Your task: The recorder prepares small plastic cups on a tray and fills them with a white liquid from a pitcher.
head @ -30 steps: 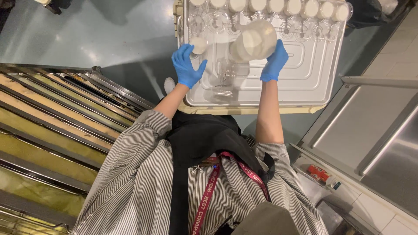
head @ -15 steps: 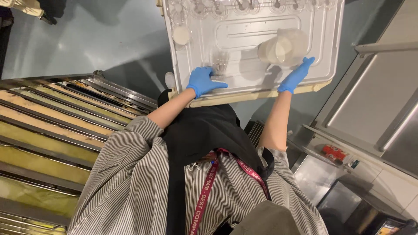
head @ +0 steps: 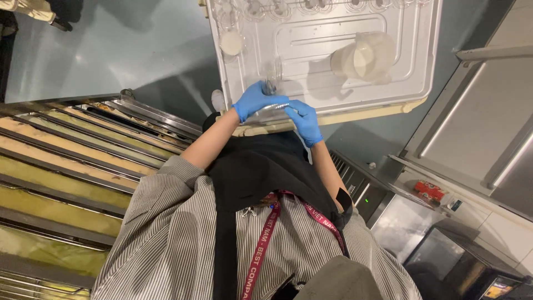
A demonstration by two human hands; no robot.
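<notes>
Left grip: the left hand (head: 256, 100), in a thin blue glove, sits just above the middle of the frame with fingers curled over one end of a small clear plastic cup (head: 271, 109); closed on it.
Right grip: the right hand (head: 304, 121), gloved in the same blue, pinches the cup's other end between thumb and fingertips; closed on it as well.
Cup: see-through, smooth and glossy, lying roughly sideways between the two hands, at the near edge of the tray.
Tray: a wide, pale plastic tray (head: 411, 78) with rounded corners and shallow raised ribs fills the upper centre of the frame; its near rim looks cream-coloured.
Pitcher: a translucent, cylindrical plastic pitcher (head: 363, 57) with milky white contents rests on the tray, upper right of the hands and well apart from them.
Filled cup: a small round cup of white liquid (head: 231, 42) stands near the tray's upper left corner.
Row of cups: clear empty cups (head: 311, 5) line the tray's far edge at the top of the frame.
Rack: slanted metal rails (head: 83, 144) holding flat yellowish trays fill the left side.
Clothing: striped grey shirt, black apron and a red lanyard (head: 261, 250) in the lower centre.
</notes>
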